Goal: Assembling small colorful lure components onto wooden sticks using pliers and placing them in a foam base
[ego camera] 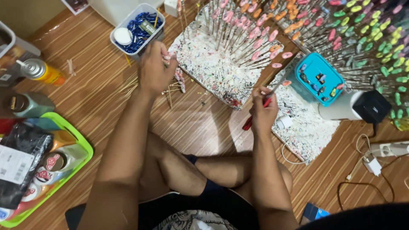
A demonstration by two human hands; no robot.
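Paint-speckled foam boards (213, 68) are laid on the wooden floor (102, 98), stuck with sticks bearing pink, orange and green pieces. A teal tray (317, 79) and a white bin of blue items (137, 30) are set nearby. A red-handled tool (254, 115) is gripped by the closed right hand (262, 113) over the board's edge. Thin sticks (172, 83) are pinched in the left hand (155, 70), closed around them, above loose ones on the floor.

Red-handled tool (255, 113), tilted, in grip

Right hand (260, 111) grips red tool (254, 116); left hand (155, 70) holds sticks (175, 79).
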